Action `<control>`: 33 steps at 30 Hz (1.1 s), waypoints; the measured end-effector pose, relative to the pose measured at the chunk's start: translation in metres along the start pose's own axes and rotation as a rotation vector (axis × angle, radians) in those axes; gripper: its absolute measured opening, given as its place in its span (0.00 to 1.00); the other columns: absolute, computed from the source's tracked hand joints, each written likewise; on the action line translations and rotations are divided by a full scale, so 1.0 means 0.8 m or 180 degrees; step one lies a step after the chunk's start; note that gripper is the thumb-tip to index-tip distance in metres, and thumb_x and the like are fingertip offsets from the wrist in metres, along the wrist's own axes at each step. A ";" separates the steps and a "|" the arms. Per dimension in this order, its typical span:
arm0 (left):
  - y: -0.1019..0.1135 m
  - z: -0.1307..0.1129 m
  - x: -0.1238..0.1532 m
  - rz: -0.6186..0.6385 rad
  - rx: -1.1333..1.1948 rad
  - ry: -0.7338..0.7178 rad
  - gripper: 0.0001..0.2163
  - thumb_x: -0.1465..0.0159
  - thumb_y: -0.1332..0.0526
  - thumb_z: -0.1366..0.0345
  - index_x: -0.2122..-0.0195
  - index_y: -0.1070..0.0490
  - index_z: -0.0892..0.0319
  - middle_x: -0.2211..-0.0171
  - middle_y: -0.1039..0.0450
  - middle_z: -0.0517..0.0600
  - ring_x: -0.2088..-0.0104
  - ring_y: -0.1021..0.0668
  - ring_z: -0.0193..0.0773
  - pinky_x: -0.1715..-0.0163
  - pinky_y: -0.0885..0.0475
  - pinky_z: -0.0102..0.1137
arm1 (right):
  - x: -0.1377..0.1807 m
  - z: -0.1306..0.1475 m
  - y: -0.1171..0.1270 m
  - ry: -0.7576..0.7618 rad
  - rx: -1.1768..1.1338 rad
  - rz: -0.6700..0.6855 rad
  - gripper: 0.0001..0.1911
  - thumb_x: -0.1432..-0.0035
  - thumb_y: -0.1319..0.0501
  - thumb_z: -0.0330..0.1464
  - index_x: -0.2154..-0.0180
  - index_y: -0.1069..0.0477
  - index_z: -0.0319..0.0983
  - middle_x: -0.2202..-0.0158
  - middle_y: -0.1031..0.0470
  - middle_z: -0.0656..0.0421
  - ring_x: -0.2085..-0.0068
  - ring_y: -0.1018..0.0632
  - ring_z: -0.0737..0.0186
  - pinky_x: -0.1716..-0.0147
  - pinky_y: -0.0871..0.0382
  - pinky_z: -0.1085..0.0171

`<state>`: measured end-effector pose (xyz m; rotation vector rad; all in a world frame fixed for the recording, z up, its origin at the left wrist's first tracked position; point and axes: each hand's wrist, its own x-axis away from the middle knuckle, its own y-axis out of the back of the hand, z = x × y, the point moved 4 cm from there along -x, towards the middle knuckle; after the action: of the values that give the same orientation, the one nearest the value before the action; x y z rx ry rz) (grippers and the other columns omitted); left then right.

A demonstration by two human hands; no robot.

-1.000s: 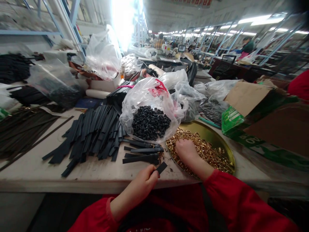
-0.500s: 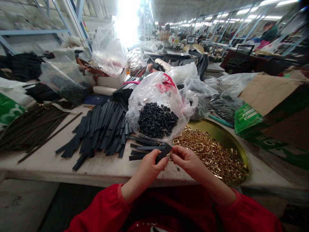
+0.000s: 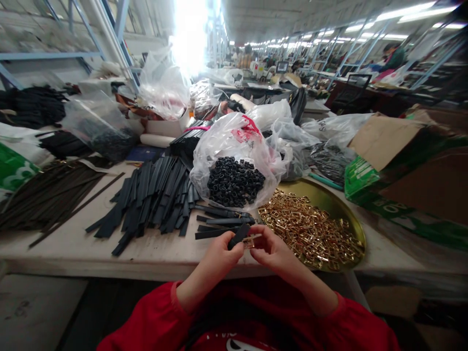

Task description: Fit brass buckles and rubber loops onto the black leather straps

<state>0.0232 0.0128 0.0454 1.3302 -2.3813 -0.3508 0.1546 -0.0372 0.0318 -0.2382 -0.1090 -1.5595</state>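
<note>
My left hand (image 3: pixel 224 251) pinches a short black strap (image 3: pixel 239 236) between thumb and fingers, just above the table's front edge. A gold buckle (image 3: pixel 248 242) sits against the strap, its frame facing me. On the other side, my right hand (image 3: pixel 272 248) has its fingertips closed at the buckle's right edge; whether the buckle is threaded on the strap I cannot tell. Behind my hands lie several black straps (image 3: pixel 219 228), one with gold metal on it. A clear plastic bag (image 3: pixel 204 168) stands open with many small black loops (image 3: pixel 234 183) in it.
A gold round tray (image 3: pixel 356 222) heaped with gold buckles (image 3: pixel 310 229) is at the right. Piled black straps (image 3: pixel 149 195) and long dark strips (image 3: pixel 54 195) cover the left. An open cardboard box (image 3: pixel 387 141) stands at the far right; plastic bags crowd the back.
My right hand has opened its grip slightly and the gold buckle now shows more fully beside the strap. The view has shifted a little to the right.
</note>
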 end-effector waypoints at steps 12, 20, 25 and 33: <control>-0.004 -0.003 0.026 0.0019 -0.0282 -0.0261 0.08 0.44 0.46 0.65 0.70 0.30 0.62 0.72 0.27 0.48 0.71 0.28 0.37 0.72 0.38 0.29 | 0.015 -0.010 -0.016 0.0247 -0.0162 0.0072 0.19 0.53 0.35 0.39 0.59 0.33 0.40 0.76 0.31 0.65 0.75 0.31 0.69 0.74 0.37 0.67; 0.003 -0.001 0.037 0.0499 -0.0336 -0.0344 0.14 0.36 0.54 0.59 0.70 0.34 0.60 0.77 0.34 0.45 0.74 0.32 0.34 0.73 0.40 0.27 | 0.015 -0.021 -0.011 -0.0480 -0.1935 -0.0724 0.17 0.61 0.29 0.35 0.67 0.30 0.39 0.75 0.31 0.67 0.77 0.30 0.75 0.74 0.34 0.72; -0.003 -0.006 0.037 0.0726 -0.0452 -0.0611 0.13 0.35 0.54 0.60 0.67 0.32 0.59 0.68 0.28 0.49 0.67 0.28 0.37 0.67 0.38 0.28 | 0.015 -0.033 -0.032 -0.0612 -0.2000 -0.0562 0.15 0.61 0.29 0.35 0.70 0.30 0.38 0.76 0.30 0.66 0.78 0.30 0.76 0.78 0.35 0.74; -0.006 0.006 0.023 0.0582 0.0017 -0.0325 0.09 0.38 0.48 0.61 0.65 0.33 0.59 0.68 0.28 0.48 0.67 0.28 0.37 0.66 0.36 0.29 | 0.011 -0.029 -0.029 -0.0077 -0.1419 -0.0879 0.13 0.55 0.33 0.38 0.70 0.33 0.39 0.76 0.31 0.66 0.77 0.30 0.72 0.76 0.34 0.69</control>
<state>0.0157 -0.0050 0.0431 1.1098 -2.5659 -0.3672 0.1301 -0.0509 0.0132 -0.6134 0.1982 -1.8448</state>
